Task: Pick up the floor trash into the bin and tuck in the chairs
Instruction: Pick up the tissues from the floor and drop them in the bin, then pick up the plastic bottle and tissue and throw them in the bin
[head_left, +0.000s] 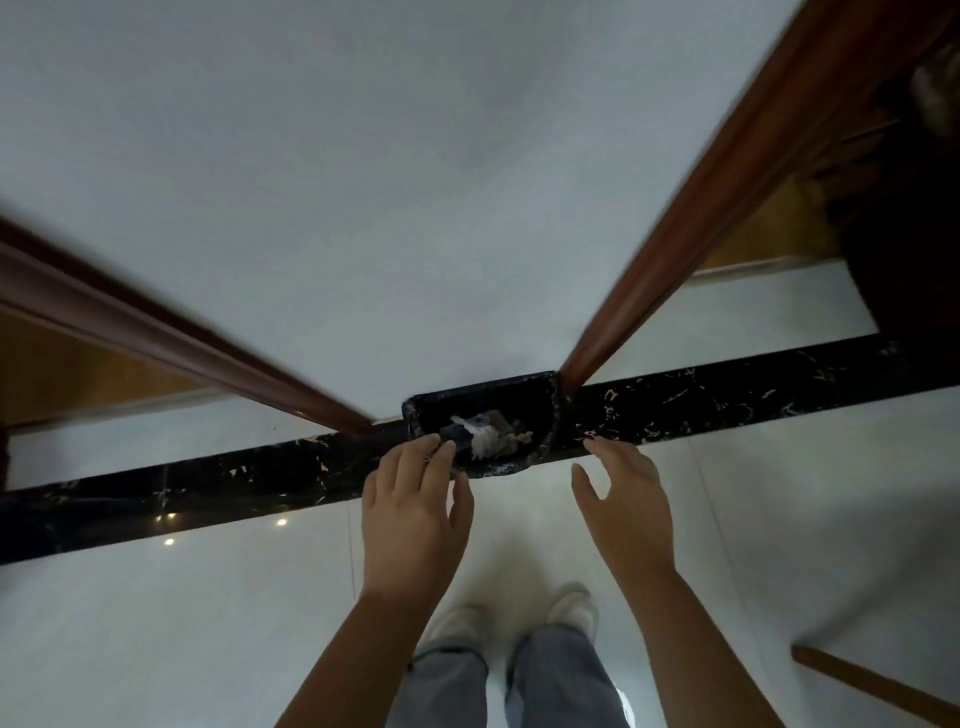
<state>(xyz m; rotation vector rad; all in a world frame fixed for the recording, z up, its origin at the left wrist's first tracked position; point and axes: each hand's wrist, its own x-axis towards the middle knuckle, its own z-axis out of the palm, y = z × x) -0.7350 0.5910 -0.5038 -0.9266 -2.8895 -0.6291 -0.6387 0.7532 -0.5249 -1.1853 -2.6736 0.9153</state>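
A black half-round bin (546, 422) lined with a dark bag stands on the floor against the white wall. Inside it lie crumpled white paper (485, 442) and a dark blue piece (453, 434). My left hand (415, 514) hovers over the bin's near left rim, fingers stretched out and thumb apart, its fingertips right beside the dark blue piece. My right hand (621, 506) is spread open just to the right of the bin, above the floor, holding nothing.
Brown wooden door frames slant up on the left (171, 338) and right (691, 234) of the wall section. A black marble strip (753, 402) crosses the glossy white floor. A wooden chair leg (872, 686) shows at the lower right. My feet (519, 621) stand below the bin.
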